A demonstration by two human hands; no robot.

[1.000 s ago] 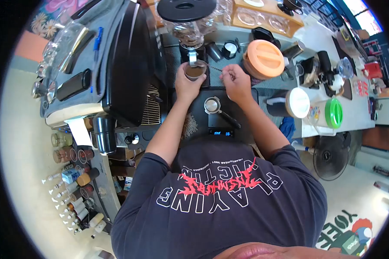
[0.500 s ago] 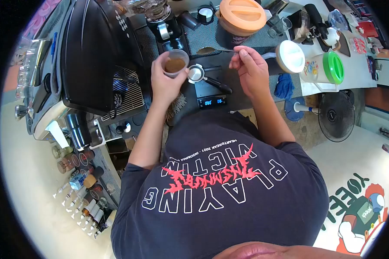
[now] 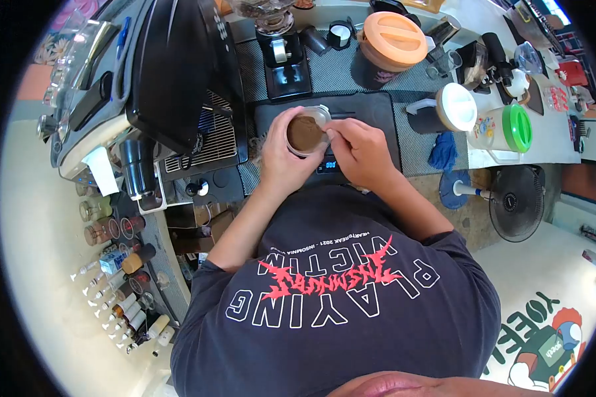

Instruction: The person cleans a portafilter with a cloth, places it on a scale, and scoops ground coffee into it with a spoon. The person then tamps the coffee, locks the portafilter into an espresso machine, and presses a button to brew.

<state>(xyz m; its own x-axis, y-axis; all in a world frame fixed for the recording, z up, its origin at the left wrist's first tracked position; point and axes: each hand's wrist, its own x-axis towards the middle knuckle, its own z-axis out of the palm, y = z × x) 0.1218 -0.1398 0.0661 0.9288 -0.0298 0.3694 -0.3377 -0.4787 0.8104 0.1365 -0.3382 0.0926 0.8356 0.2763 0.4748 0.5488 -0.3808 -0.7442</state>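
My left hand is wrapped around a clear plastic cup, tilted so its opening faces me. Brown ground coffee fills the inside of the cup. My right hand is closed in a pinch at the cup's right rim. The spoon in its fingers is mostly hidden by the hand and cup. Below both hands sits a small scale with a lit blue display. The portafilter is largely covered by the cup and my hands.
An espresso machine stands on the left, with a grinder behind the hands. Jugs with an orange lid, a white lid and a green lid stand right. A blue cloth hangs at the counter edge; a fan is below.
My left hand has moved right with the cup and tipped its opening toward me. My right hand has come down and left with the spoon, meeting the cup. The camera view has shifted slightly.
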